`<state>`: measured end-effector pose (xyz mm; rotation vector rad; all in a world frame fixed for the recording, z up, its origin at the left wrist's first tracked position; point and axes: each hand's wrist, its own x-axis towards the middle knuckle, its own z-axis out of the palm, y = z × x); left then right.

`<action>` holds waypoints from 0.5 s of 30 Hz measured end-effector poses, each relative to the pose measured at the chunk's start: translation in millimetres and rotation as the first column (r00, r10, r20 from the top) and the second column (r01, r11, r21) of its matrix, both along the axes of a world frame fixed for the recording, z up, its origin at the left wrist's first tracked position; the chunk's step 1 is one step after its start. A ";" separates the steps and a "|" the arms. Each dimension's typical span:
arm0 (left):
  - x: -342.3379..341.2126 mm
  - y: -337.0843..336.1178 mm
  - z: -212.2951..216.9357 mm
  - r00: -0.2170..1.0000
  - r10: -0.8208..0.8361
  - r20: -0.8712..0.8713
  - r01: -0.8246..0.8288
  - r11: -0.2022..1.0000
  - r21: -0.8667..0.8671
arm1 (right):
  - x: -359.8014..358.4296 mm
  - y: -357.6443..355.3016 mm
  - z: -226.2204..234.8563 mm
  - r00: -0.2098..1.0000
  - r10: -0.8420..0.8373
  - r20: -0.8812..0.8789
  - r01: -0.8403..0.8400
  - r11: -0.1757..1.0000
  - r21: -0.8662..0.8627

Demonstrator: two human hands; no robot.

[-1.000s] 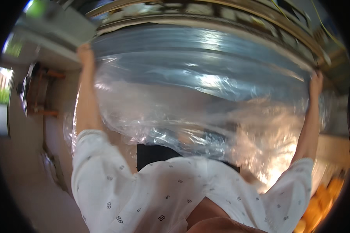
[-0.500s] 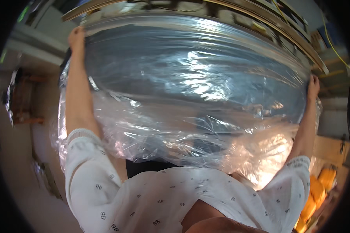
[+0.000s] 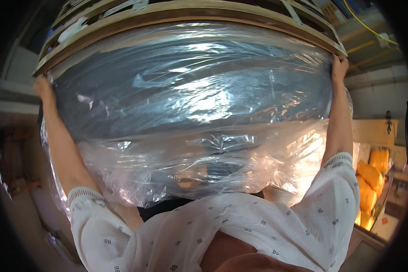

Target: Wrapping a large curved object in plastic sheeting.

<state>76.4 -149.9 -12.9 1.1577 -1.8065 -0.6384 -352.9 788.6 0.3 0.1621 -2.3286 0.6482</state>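
Observation:
A large, wide piece wrapped in clear plastic film [image 3: 222, 136] spans the space between my arms, its far part dark blue-grey under the shiny film. My left hand [image 3: 43, 87] is closed on its far left edge, right by the end of a wooden frame [image 3: 190, 17]. At the far right edge my right hand [image 3: 340, 68] grips the wrapped piece, close under the frame's right end. Loose, crumpled film hangs toward my body. What exactly lies inside the wrapping I cannot make out.
The wooden frame has several slats and metal brackets [image 3: 292, 11]. A yellow cable [image 3: 367, 28] hangs at the upper right. Orange bundles [image 3: 371, 181] are stacked low on the right. Dark furniture [image 3: 18, 158] stands at the left.
The wrapped piece and both hands have shifted left in view. My left hand is lower and my right hand higher. The wooden frame now sits closer against the piece's far edge.

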 end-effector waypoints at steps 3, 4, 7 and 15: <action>-2.7 7.3 -3.9 0.834 -0.170 -0.526 0.253 0.963 0.091 | -0.7 2.1 -0.4 0.997 0.027 -0.077 -0.030 0.999 -0.037; -3.7 6.9 -2.3 0.827 -0.182 -0.532 0.270 0.959 0.091 | 1.5 6.2 2.3 0.996 0.011 -0.083 -0.014 0.999 -0.035; -4.2 10.3 6.1 0.904 -0.062 -0.424 0.111 0.989 0.093 | 9.8 2.1 8.9 0.992 -0.086 -0.097 0.080 0.995 -0.064; 23.9 2.6 0.8 0.941 -0.321 0.110 0.309 0.944 0.113 | 40.9 0.6 14.2 0.957 -0.162 -0.241 0.136 0.984 -0.118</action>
